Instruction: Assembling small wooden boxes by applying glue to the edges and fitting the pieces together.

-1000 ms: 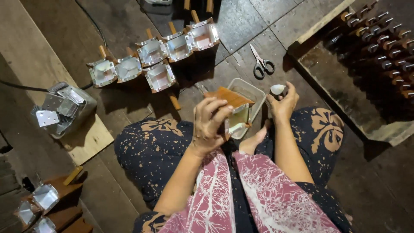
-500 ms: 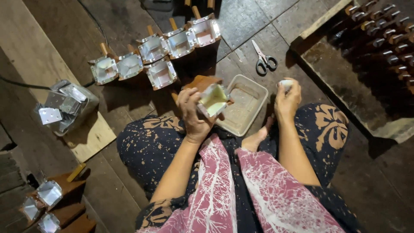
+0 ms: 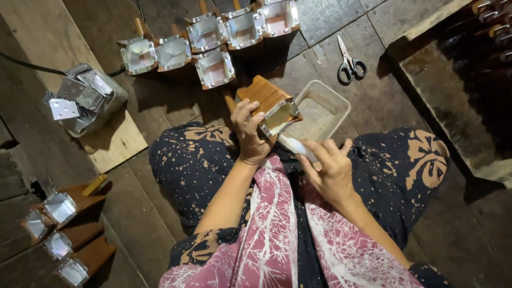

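Wooden mould held over a tray, centre of frame

The left hand (image 3: pixel 249 136) grips a foil-lined wooden mould (image 3: pixel 269 104) just above the white plastic tray (image 3: pixel 333 101); the right hand (image 3: pixel 329 165) pinches a white lump (image 3: pixel 295 145) below it. Scissors (image 3: pixel 349 63) lie upper right.

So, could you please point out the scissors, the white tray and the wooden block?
scissors (image 3: pixel 349 63): head view, on the pivot.
white tray (image 3: pixel 337 104): head view, on its right rim.
wooden block (image 3: pixel 262 92): head view, on its top face.
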